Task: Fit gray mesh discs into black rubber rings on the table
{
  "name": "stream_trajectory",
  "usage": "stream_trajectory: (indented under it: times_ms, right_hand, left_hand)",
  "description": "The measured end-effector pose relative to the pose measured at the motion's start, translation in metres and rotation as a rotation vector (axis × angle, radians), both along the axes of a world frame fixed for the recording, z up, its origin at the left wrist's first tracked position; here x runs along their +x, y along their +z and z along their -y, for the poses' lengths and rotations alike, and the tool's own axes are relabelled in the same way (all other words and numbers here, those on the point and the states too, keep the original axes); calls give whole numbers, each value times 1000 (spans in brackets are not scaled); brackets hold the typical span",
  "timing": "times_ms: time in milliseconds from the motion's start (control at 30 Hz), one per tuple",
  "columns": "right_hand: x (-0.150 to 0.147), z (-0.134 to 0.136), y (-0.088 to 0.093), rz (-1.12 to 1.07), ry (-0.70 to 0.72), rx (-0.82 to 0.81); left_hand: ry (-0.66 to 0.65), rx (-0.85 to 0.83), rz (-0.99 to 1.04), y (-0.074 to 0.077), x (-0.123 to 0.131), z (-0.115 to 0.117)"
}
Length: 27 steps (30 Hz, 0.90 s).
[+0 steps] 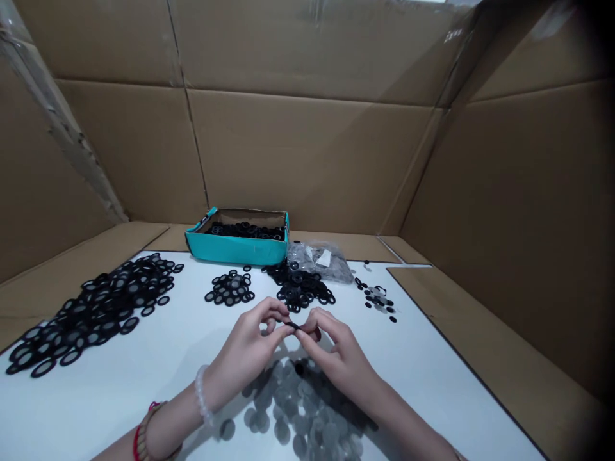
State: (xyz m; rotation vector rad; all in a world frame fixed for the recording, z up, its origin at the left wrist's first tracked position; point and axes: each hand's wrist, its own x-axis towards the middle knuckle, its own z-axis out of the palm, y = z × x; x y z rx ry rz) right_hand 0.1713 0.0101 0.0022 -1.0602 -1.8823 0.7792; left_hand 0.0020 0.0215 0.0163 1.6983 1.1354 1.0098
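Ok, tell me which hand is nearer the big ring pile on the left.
Left: the left hand is right of the big ring pile, apart from it; the right hand is farther right.

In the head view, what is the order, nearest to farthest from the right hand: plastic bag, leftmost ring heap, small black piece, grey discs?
1. Small black piece: touching the right hand
2. Grey discs: below it
3. Plastic bag: farther back
4. Leftmost ring heap: far left

From the head, one near view faces forward and down across the surface toward the cardboard wall.
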Motion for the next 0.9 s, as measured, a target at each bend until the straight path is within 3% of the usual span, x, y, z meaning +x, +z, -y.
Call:
stream_trajectory:
  times_ms: [200,333,500,900]
  right_hand:
    - [2,0,5,-121,26,-130]
    - [3,-1,6,-275,76,-281]
    - [3,-3,6,-358,86,-349]
    - [1,-4,3,-418,75,-363]
  left_hand:
    - [-48,-343,296,7,1,-2]
    - [-114,-435,415,12,2,2]
    - [-138,-440,413,12,0,3]
    - [-166,-226,195,8,4,1]
